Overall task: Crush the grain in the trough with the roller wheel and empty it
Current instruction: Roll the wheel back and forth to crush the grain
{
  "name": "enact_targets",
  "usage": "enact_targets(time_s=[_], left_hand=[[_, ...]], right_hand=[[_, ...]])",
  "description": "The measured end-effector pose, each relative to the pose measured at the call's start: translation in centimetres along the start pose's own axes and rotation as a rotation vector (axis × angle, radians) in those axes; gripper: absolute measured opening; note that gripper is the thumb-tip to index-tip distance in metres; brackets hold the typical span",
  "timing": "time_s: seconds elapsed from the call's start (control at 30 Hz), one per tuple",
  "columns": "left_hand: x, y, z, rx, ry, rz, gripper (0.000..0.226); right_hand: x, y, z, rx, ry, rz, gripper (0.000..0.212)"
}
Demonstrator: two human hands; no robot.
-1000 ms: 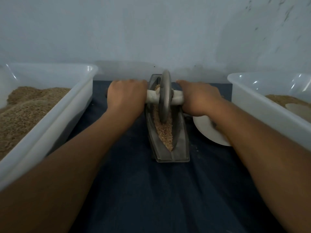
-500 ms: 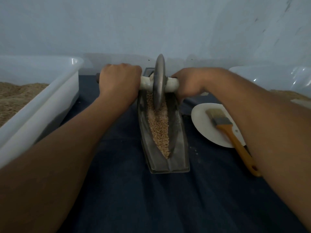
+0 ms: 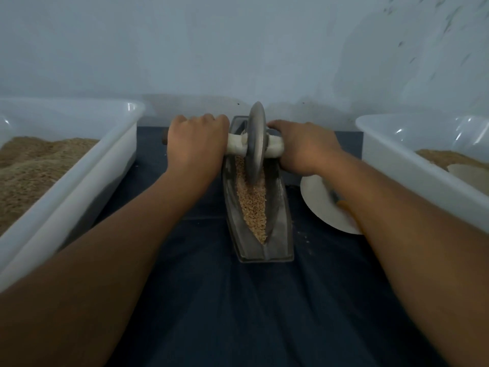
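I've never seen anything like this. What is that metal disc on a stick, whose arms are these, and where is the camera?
No machine here: a person wears the camera on the head, so you look down their own arms. The left hand and right hand each grip one end of a handle through a roller wheel. The wheel stands in a narrow metal trough holding grain. The trough sits on a dark cloth, between two white tubs with similar grain. A white plate lies beside it.

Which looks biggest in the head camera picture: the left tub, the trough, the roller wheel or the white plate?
1. Left tub, though it runs off the edge.
2. Trough.
3. Roller wheel and white plate: unsure, since an arm hides part of the plate.
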State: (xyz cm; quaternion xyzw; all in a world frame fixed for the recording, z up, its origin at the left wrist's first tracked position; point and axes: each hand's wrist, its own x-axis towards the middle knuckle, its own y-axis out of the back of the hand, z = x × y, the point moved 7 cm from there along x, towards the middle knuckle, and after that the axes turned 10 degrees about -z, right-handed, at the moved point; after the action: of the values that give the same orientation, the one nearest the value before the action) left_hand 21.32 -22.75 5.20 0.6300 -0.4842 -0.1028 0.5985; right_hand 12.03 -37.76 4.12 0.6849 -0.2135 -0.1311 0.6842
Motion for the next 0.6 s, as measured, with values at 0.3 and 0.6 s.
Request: enact_targets(time_s=[0.3,0.6], left_hand=[[-3.0,0.7,-0.1,-0.055,0.025,0.035,0.015],[-4.4,1.5,0.2,-0.018,0.031,0.023,0.019]], right_hand=[[-3.7,0.4,-1.4,-0.093,-0.021,0.244,0.073],[-5.9,0.1,-1.9,-0.070,-0.027,0.340,0.064]])
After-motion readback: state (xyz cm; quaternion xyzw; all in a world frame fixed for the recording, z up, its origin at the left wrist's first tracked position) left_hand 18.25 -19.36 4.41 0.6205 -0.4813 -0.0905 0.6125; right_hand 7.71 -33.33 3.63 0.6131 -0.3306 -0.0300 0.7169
